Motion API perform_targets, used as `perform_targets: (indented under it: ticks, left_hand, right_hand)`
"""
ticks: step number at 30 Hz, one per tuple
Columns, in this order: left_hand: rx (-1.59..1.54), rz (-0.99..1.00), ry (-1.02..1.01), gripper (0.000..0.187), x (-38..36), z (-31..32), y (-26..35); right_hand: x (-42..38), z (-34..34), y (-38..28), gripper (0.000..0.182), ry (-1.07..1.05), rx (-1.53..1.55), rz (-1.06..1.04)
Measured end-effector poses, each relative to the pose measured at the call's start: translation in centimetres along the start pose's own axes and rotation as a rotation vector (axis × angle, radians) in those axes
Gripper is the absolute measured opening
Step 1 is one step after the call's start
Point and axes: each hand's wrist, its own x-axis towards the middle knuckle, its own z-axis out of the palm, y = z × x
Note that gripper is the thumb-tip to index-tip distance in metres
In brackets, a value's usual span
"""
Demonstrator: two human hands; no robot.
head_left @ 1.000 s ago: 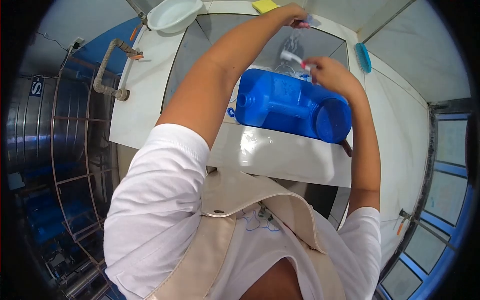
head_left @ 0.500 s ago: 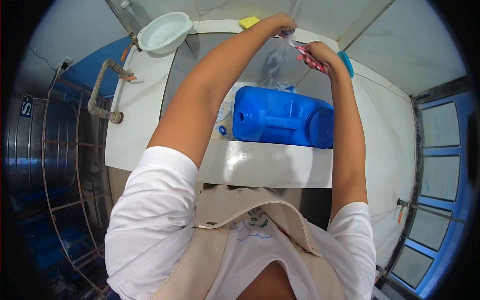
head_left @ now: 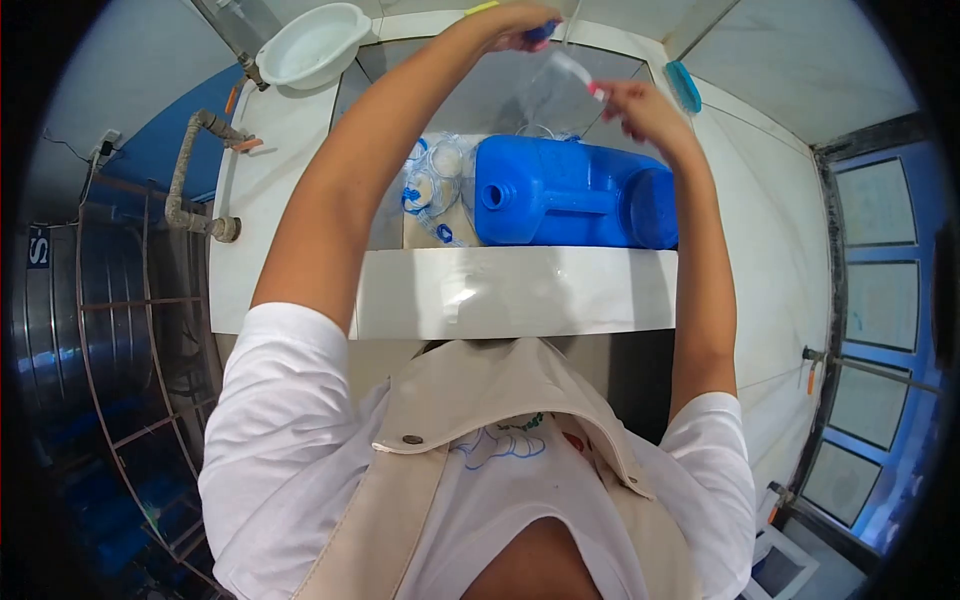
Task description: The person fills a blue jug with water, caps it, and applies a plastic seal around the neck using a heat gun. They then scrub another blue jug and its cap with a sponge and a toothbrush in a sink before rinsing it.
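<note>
My left hand, at the top beyond the sink basin, is closed on a small blue cap. To its right, my right hand grips a pink-and-white toothbrush, partly hidden by the fingers; its pale end points toward the left hand. Water streaks fall between the two hands. Below them a large blue jug lies on its side in the sink, its open neck facing me at the left. Clear plastic bottles with blue caps lie beside it, left of the jug.
A white basin stands on the back left ledge, near a pipe with a tap. A teal brush lies on the right ledge. The tiled sink front edge is before me. A metal rack stands at left.
My left hand has moved up and left with the blue cap. The toothbrush has turned in my right hand, less of its handle showing. The camera view has shifted, revealing more bottles.
</note>
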Motion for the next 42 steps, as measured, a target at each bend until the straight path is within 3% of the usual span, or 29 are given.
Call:
perform_targets:
  ticks: [4,6,9,12,14,15,19,24,26,28,30,31,32,35,36,38,42]
  left_hand:
    - [-0.025,-0.142,-0.056,0.027,-3.9,-1.2,-4.2]
    - [-0.023,-0.124,-0.076,0.029,-5.2,-1.2,-6.3]
    - [0.042,-0.075,-0.103,0.031,-7.2,-0.9,-7.8]
    - [0.152,-0.03,-0.101,0.03,-7.7,0.6,-9.5]
    - [0.2,0.14,-0.125,0.031,-7.1,1.7,-10.8]
    - [0.103,0.035,-0.12,0.034,-7.4,2.5,-11.0]
    - [0.014,0.039,-0.053,0.034,-7.2,3.1,-12.5]
    - [-0.137,-0.114,-0.049,0.032,-7.7,2.6,-11.7]
    - [-0.129,-0.08,-0.051,0.032,-7.6,2.3,-11.7]
    - [-0.132,-0.059,-0.045,0.031,-8.0,1.9,-12.1]
    - [-0.325,0.07,-0.045,0.033,-8.7,1.8,-12.6]
    - [-0.328,0.076,-0.046,0.033,-9.7,1.7,-12.4]
    - [-0.242,0.154,0.017,0.033,-11.5,1.5,-12.2]
    - [0.19,0.288,0.126,0.033,-17.8,1.1,-11.8]
    - [0.198,0.283,0.116,0.033,-19.6,1.4,-11.7]
    - [0.498,0.274,0.125,0.034,-22.2,2.2,-11.5]
    - [0.584,0.372,0.188,0.04,-22.9,4.9,-12.2]
  right_hand:
    - [-5.8,5.2,-1.4,0.026,-0.13,-0.441,-0.296]
    - [-8.5,8.2,-2.5,0.027,-0.217,-0.625,-0.323]
    - [-12.6,8.8,-2.9,0.03,-0.125,-0.775,-0.22]
    - [-12.8,12.6,-0.7,0.035,0.026,-0.801,-0.236]
    - [-13.8,15.2,0.6,0.038,0.09,-0.799,-0.224]
    - [-15.7,15.9,0.9,0.038,0.141,-0.756,-0.183]
    - [-17.6,19.3,2.9,0.041,0.182,-0.586,-0.085]
    - [-14.0,17.4,0.6,0.043,0.314,-0.511,-0.182]
    - [-14.4,16.6,0.4,0.042,0.191,-0.519,-0.152]
    - [-16.8,15.9,1.2,0.039,0.215,-0.542,-0.101]
    - [-18.5,13.2,3.1,0.035,0.231,-0.303,-0.133]
    - [-18.5,11.6,3.8,0.033,0.428,-0.281,-0.106]
    - [-18.4,9.7,4.8,0.031,0.623,-0.253,-0.078]
    - [-17.5,4.2,12.1,0.031,0.792,-0.549,0.142]
    - [-17.1,3.1,14.4,0.031,0.84,-0.632,0.19]
    - [-16.3,1.3,17.4,0.032,0.842,-0.705,0.275]
    - [-13.8,-1.5,22.7,0.034,0.734,-0.668,0.42]
